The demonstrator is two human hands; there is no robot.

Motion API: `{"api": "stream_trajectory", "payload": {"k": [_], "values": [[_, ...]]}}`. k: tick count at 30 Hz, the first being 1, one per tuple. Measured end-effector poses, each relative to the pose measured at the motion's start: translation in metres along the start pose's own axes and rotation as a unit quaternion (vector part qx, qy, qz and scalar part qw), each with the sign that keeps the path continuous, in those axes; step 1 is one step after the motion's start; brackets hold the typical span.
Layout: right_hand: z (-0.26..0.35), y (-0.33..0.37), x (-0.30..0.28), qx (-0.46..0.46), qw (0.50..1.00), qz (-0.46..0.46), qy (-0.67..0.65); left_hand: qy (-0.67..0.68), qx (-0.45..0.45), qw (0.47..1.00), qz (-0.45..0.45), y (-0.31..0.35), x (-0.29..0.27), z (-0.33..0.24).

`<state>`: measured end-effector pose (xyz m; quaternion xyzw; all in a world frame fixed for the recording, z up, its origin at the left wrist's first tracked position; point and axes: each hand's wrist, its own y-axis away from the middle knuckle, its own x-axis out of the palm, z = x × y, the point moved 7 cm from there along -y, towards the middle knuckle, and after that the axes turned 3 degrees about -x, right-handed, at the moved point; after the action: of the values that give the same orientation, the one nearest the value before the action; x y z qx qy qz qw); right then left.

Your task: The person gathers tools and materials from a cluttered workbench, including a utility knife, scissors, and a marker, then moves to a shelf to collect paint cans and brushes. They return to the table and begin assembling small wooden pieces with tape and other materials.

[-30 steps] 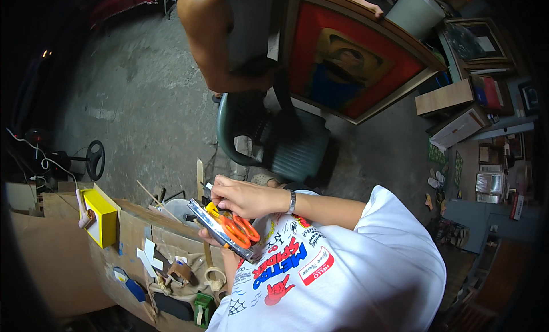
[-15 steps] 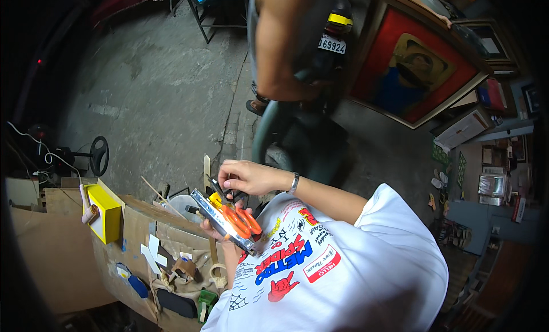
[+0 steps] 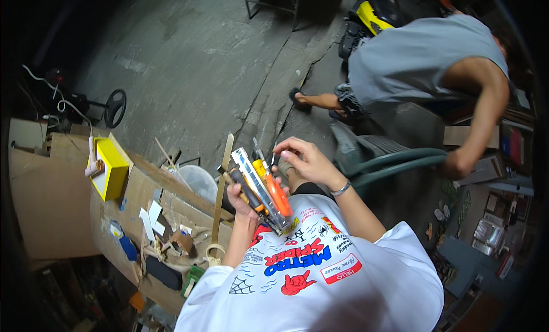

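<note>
My left hand [image 3: 243,203] is closed around a bundle of hand tools held upright in front of my shirt. In the bundle are a tool with orange loop handles [image 3: 279,196], a long silver-and-blue flat piece [image 3: 251,175], a dark-handled tool with an orange end [image 3: 247,190] and a yellow piece [image 3: 260,167]. A thin metal tip stands out at the top. My right hand [image 3: 309,160] is at the bundle's right side, fingers bent and fingertips pinched at a slim dark-and-light piece I cannot make out.
A cluttered cardboard-topped bench [image 3: 123,229] lies at left, with a yellow box [image 3: 114,169], white strips [image 3: 151,220] and a clear round tub [image 3: 197,183]. A wooden strip [image 3: 220,195] stands beside my left hand. At right, a person in grey [image 3: 409,63] bends by a green chair [image 3: 389,158].
The bundle has turned more upright and moved slightly up and right. My right hand has shifted right. The other person has moved right and bent over; the framed picture has left the view.
</note>
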<state>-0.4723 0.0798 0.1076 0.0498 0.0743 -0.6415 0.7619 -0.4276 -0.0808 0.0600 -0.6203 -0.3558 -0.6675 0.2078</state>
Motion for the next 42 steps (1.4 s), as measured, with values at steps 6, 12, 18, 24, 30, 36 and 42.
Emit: {"api": "stream_trajectory", "payload": {"k": [6,12,18,24,30,36,42], "values": [[0.014,-0.025,-0.026,-0.070,0.997,-0.012,0.014,-0.009,-0.038,0.999,0.031,-0.057,0.024,-0.011],[-0.010,-0.084,-0.051,0.008,0.999,0.034,-0.042,-0.040,-0.057,0.998,0.001,-0.122,0.011,-0.040],[-0.043,-0.174,-0.094,0.041,0.992,0.105,0.053,0.002,-0.059,0.998,-0.027,-0.202,-0.002,-0.077],[-0.025,-0.278,-0.130,0.024,0.985,0.167,-0.035,0.013,0.015,1.000,-0.007,-0.277,0.026,-0.132],[-0.038,-0.399,-0.175,0.060,0.990,0.095,-0.090,0.001,0.083,0.996,-0.012,-0.338,0.025,-0.214],[-0.165,-0.508,-0.208,0.196,0.979,0.031,-0.046,0.020,0.198,0.980,-0.024,-0.395,0.008,-0.335],[-0.402,-0.492,-0.231,0.353,0.911,0.063,0.203,0.003,0.222,0.972,-0.073,-0.443,0.012,-0.488]]}}
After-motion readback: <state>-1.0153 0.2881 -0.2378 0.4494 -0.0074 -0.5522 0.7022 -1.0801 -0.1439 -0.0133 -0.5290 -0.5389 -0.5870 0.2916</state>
